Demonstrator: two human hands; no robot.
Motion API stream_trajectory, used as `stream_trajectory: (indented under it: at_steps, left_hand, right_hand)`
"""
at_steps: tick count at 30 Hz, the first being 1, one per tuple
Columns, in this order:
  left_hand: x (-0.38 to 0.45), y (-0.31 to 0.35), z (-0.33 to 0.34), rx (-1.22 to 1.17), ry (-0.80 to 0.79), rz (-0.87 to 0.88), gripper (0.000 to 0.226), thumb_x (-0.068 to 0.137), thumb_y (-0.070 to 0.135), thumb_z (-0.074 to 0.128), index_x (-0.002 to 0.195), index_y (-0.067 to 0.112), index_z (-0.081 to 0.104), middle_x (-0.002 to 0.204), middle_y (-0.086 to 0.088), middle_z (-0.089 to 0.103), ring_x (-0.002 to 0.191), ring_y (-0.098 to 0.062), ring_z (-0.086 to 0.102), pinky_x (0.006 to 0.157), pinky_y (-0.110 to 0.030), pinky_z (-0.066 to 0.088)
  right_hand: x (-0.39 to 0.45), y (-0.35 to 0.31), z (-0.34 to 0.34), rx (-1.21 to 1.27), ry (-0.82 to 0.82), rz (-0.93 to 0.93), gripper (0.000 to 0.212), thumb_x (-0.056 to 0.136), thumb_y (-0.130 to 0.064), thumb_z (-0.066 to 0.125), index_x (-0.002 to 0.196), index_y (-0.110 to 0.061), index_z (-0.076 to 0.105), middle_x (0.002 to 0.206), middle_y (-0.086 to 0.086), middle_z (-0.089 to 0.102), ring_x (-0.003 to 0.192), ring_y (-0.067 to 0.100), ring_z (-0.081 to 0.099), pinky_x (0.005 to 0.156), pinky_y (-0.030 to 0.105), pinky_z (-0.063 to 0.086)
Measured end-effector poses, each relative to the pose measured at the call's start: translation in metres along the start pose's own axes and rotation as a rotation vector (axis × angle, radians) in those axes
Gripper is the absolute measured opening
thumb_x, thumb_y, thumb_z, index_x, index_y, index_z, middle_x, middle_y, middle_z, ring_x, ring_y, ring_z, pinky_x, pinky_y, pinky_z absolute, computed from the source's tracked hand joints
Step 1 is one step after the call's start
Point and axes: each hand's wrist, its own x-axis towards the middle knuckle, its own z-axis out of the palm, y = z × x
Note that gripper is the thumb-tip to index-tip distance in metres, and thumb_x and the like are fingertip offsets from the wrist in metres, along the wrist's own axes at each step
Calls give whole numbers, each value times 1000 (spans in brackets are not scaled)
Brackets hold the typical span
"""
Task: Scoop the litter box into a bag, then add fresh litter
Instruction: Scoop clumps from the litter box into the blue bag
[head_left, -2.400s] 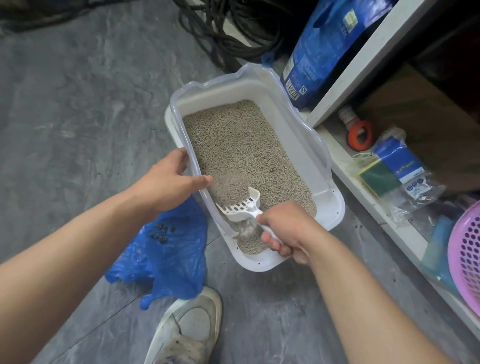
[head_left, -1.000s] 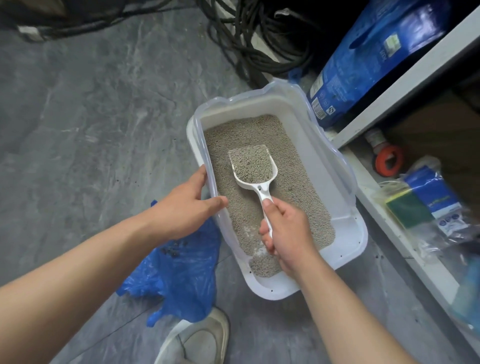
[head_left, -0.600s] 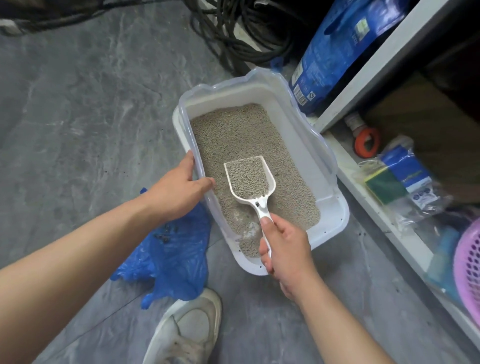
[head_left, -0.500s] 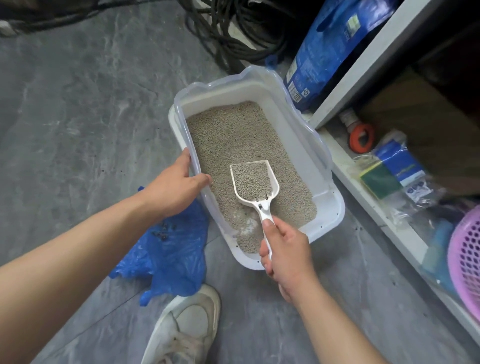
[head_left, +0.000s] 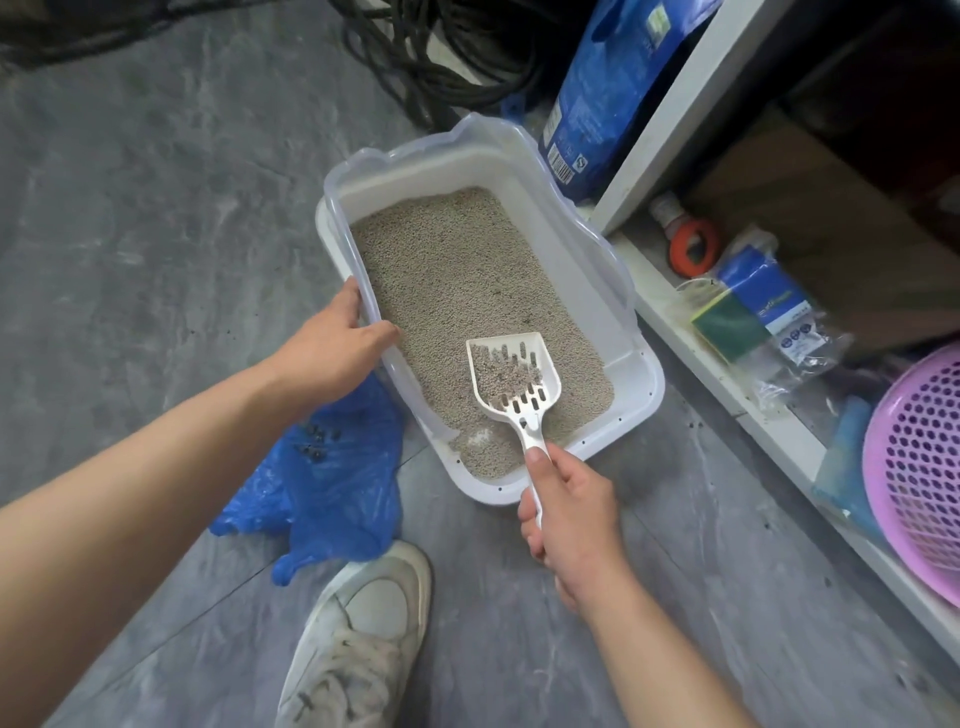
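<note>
A white litter box with a clear rim stands on the grey floor, filled with grey litter. My left hand grips its left rim, thumb inside. My right hand holds the handle of a white slotted scoop, which hovers over the near end of the box with a small heap of litter in it. A crumpled blue plastic bag lies on the floor left of the box, under my left forearm, with dark clumps on it. A blue litter sack leans behind the box.
A white shelf unit runs along the right, holding an orange-ringed object, a packet of sponges and a pink basket. Black cables are coiled behind the box. My white shoe is on the floor near the bag.
The full scoop has been drawn back toward the near end of the box. Most of its litter has sifted out through the slots, leaving a small heap. My left hand stays on the rim.
</note>
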Motion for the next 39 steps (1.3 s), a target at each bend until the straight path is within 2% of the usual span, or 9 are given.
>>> stream_trajectory:
  at_steps: [7,10,14,19,23,34,39]
  left_hand:
    - [1,0,1,8,-6,6,68,76,51,52,143,46,38,133,10,62,120,-18,60,110,-49,44]
    - [1,-2,0,-5,-4,3,68,75,52,54,142,47,40,134,11,62,122,-17,59,111,-49,43]
    - [0,-3,0,-17,-11,10,67,78,49,54,143,48,40,137,13,60,125,-16,57,112,-49,42]
    - [0,-2,0,1,0,-1,65,78,49,53,142,44,40,134,10,61,122,-18,59,111,-50,43]
    - [-3,1,1,-1,5,-1,66,80,46,53,145,42,39,137,11,60,124,-17,58,113,-48,42]
    - [-7,6,1,-13,-2,-9,73,80,47,53,150,43,34,146,12,55,131,-16,54,116,-47,38]
    - [-8,8,1,11,11,-11,70,82,47,53,149,41,36,144,9,56,129,-18,55,115,-47,39]
  right_hand:
    - [-5,3,-1,1,10,1,17,101,-30,57,102,-17,70,60,7,43,44,14,31,39,21,25]
    - [-4,4,-3,1,-3,9,17,101,-30,58,109,-21,70,62,9,41,46,15,29,40,22,23]
    - [-5,4,-4,-10,5,-10,17,101,-29,57,98,-19,71,62,10,41,45,15,29,39,21,23]
    - [-8,4,-5,1,3,0,17,101,-28,57,106,-20,71,61,8,42,45,15,30,39,19,23]
    - [-10,2,-7,10,3,-11,17,101,-28,57,100,-18,70,61,9,42,45,15,30,38,19,24]
    - [-10,1,-12,16,14,-27,18,101,-28,57,110,-20,71,65,12,40,45,15,29,39,19,23]
    - [-15,-1,-11,43,10,-18,17,101,-27,57,107,-26,74,64,12,40,47,15,29,40,20,23]
